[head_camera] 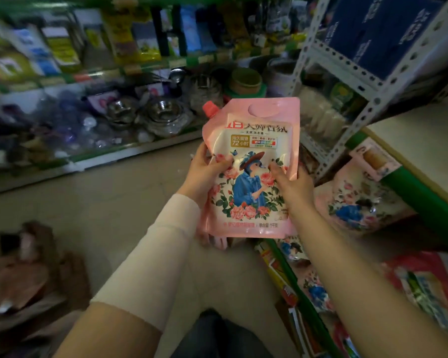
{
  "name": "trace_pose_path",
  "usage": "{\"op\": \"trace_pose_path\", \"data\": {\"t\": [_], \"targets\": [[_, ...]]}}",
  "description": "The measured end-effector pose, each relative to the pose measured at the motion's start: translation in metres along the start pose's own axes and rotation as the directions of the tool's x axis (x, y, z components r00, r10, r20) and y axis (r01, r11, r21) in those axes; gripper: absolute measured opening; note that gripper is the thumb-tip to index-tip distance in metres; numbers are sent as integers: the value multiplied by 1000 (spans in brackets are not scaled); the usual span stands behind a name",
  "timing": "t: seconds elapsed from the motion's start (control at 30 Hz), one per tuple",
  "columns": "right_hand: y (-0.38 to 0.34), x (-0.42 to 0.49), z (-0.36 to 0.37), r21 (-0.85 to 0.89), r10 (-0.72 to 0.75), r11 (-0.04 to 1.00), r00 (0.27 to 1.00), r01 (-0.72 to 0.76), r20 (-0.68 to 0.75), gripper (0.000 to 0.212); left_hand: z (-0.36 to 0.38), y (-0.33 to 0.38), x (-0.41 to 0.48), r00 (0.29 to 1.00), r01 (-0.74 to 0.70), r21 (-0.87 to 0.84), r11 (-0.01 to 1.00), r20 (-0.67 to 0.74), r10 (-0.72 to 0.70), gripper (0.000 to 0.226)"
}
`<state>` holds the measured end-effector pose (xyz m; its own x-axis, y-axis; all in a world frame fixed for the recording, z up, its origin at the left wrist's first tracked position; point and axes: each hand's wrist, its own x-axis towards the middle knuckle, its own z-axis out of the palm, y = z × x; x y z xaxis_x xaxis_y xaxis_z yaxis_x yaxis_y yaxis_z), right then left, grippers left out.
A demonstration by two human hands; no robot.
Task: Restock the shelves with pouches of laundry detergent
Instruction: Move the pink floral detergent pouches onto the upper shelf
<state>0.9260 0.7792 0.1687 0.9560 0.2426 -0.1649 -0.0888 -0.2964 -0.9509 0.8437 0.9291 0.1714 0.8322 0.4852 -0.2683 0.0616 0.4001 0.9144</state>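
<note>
While the left hand grips one edge, the right hand pinches the pink detergent pouch upright, fingers curled round it, above the floor.

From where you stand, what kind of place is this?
Probably a shop aisle: green-edged shelves of packaged goods, steel bowls on a lower shelf, and shelved pouches matching the pink pouch in the left hand and right hand.

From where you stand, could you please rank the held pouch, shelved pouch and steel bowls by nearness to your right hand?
1. Held pink detergent pouch: gripped by the right hand.
2. Matching shelved pouch: low shelf, right.
3. Steel bowls: across the aisle, left.
</note>
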Motion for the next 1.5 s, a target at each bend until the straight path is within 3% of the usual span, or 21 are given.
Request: {"op": "trace_pose_path", "data": {"t": [0.27,0.53,0.67,0.93,1.1,1.3,1.5], "targets": [[53,-33,40,-106,34,994,957,-4,288,22,-48,-55,-71,956,-4,-114,994,-293,-29,54],[83,-102,88,-179,106,984,824,-6,556,24,-103,-98,-161,839,-63,-239,969,-539,-78,60],[87,-145,115,-235,135,971,737,33,662,32,-132,-115,-210,752,-148,-292,945,-653,-84,63],[103,-215,154,-235,137,966,562,106,816,18,-170,-154,-289,584,-281,-357,891,-800,-136,63],[112,-238,178,-289,210,949,430,127,878,13,-176,-169,-318,457,-356,-377,855,-868,-193,60],[104,-256,213,-291,224,931,285,220,932,22,-183,-167,-337,242,-405,-265,875,-954,-177,55],[85,-286,242,-231,200,940,143,251,969,26,-195,-156,-362,93,-445,-189,875,-982,-165,57]]}}
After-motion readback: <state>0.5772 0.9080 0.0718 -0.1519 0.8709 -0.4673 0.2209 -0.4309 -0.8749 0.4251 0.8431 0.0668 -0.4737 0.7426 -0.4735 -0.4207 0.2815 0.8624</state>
